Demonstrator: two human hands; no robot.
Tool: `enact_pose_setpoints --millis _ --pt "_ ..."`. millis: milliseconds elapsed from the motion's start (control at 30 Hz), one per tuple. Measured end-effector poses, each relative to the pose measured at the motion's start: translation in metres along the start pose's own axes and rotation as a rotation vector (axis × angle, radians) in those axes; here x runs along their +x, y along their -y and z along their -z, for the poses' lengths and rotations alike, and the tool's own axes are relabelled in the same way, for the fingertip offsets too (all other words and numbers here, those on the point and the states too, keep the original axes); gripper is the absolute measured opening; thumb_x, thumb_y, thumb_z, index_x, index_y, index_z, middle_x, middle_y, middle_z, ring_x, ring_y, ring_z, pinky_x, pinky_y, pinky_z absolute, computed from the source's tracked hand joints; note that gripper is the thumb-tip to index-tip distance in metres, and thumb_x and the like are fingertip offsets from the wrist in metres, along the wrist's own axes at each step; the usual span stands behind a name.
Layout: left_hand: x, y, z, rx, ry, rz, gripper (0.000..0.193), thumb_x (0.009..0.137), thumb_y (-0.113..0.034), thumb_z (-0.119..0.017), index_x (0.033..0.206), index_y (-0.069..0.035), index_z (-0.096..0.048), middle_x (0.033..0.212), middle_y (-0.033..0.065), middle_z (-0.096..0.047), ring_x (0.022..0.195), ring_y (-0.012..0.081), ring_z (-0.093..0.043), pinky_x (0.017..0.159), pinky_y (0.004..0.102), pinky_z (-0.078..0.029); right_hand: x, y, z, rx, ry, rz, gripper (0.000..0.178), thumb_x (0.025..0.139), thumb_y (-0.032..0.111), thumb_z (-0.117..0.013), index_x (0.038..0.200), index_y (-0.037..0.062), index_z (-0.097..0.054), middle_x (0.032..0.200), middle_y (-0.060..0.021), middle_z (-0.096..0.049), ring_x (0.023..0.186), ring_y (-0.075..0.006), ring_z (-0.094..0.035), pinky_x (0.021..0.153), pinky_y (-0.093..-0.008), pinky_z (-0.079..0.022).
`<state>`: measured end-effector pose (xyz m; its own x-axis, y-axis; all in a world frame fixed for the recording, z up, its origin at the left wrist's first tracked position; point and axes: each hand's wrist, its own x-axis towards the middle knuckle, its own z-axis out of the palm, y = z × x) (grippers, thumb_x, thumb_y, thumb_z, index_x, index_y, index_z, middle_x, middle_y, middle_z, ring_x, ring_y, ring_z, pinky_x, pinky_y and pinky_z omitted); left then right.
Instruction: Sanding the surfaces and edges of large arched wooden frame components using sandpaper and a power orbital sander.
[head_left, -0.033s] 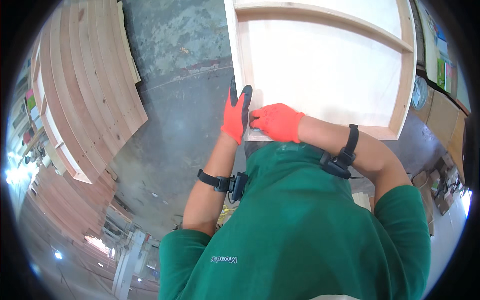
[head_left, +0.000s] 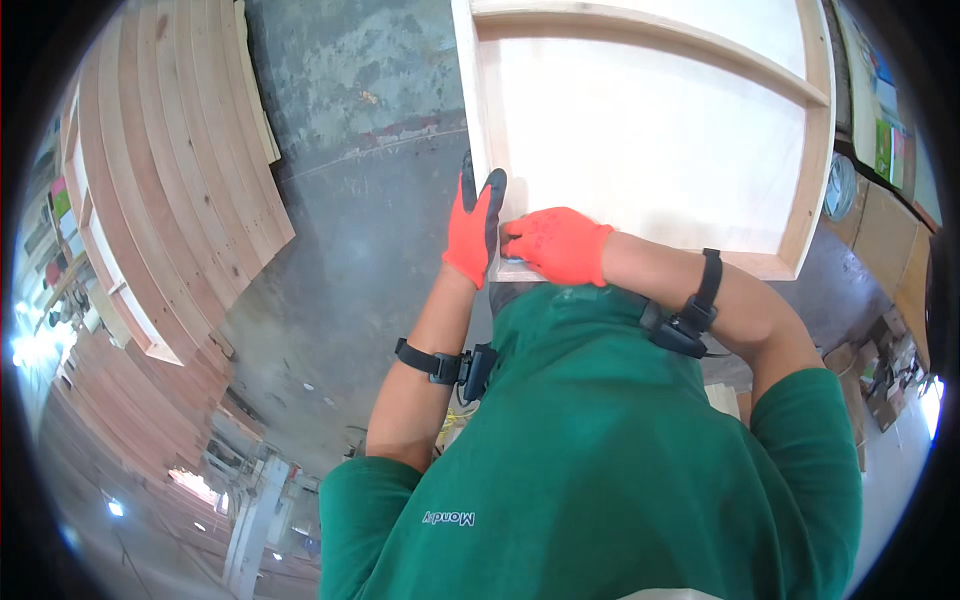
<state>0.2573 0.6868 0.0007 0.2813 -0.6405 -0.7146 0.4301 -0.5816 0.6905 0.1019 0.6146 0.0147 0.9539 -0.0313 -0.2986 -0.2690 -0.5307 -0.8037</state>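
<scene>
A pale wooden frame with a white panel [head_left: 650,140] lies in front of me, its near left corner close to my body. My left hand [head_left: 472,235], in an orange glove with dark fingertips, rests at the left rail [head_left: 478,110]. Its thumb and fingers are stretched and apart, with the rail passing between them. Inside that corner my right hand [head_left: 560,245], also gloved in orange, is closed with bent fingers pointing left. A small greyish edge shows beneath its fingertips; what it belongs to is hidden.
A crossbar [head_left: 650,28] spans the frame farther away. To the left stands a large slatted panel of reddish boards [head_left: 180,150]. Grey concrete floor [head_left: 360,230] lies between. At right are a coil of wire [head_left: 840,188] and brown cardboard [head_left: 885,235].
</scene>
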Motion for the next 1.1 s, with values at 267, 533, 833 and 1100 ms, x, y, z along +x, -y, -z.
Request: enact_pose_setpoints --millis 267,533,833,1100 --pt "0.004 0.005 0.000 0.055 -0.009 -0.017 0.061 0.096 -0.033 -0.059 0.146 -0.005 -0.040 0.127 0.0062 -0.055 0.109 0.0159 -0.048 0.095 0.0298 -0.042 0.004 -0.015 -0.016 -0.046 -0.078 0.079 0.030 0.087 0.012 -0.059 0.116 0.0138 -0.066 0.115 -0.0048 -0.060 0.104 -0.0265 -0.062 0.087 -0.0400 -0.051" --pt "0.000 -0.004 -0.002 0.201 -0.031 -0.031 0.062 0.096 -0.034 -0.060 0.147 -0.005 -0.040 0.132 0.0098 -0.053 0.114 0.0173 -0.049 0.098 0.0314 -0.040 -0.006 -0.016 0.021 0.156 0.080 -0.190 0.030 0.085 0.010 -0.058 0.114 0.0118 -0.067 0.114 -0.0072 -0.061 0.102 -0.0281 -0.063 0.087 -0.0404 -0.051" --pt "-0.002 -0.002 -0.002 0.235 -0.071 -0.019 0.062 0.094 -0.034 -0.063 0.145 -0.005 -0.043 0.114 0.0046 -0.059 0.093 0.0111 -0.051 0.080 0.0265 -0.045 0.014 -0.006 0.011 0.106 0.222 -0.172 0.033 0.086 0.011 -0.055 0.118 0.0122 -0.067 0.124 -0.0070 -0.062 0.111 -0.0280 -0.061 0.094 -0.0397 -0.050" --pt "0.001 0.008 -0.005 0.063 -0.080 -0.105 0.064 0.093 -0.030 -0.066 0.146 -0.004 -0.042 0.116 0.0016 -0.056 0.084 0.0052 -0.047 0.070 0.0226 -0.042 -0.001 -0.007 -0.003 0.065 0.031 -0.163 0.037 0.087 0.011 -0.053 0.122 0.0133 -0.065 0.126 -0.0090 -0.062 0.117 -0.0284 -0.059 0.096 -0.0386 -0.049"
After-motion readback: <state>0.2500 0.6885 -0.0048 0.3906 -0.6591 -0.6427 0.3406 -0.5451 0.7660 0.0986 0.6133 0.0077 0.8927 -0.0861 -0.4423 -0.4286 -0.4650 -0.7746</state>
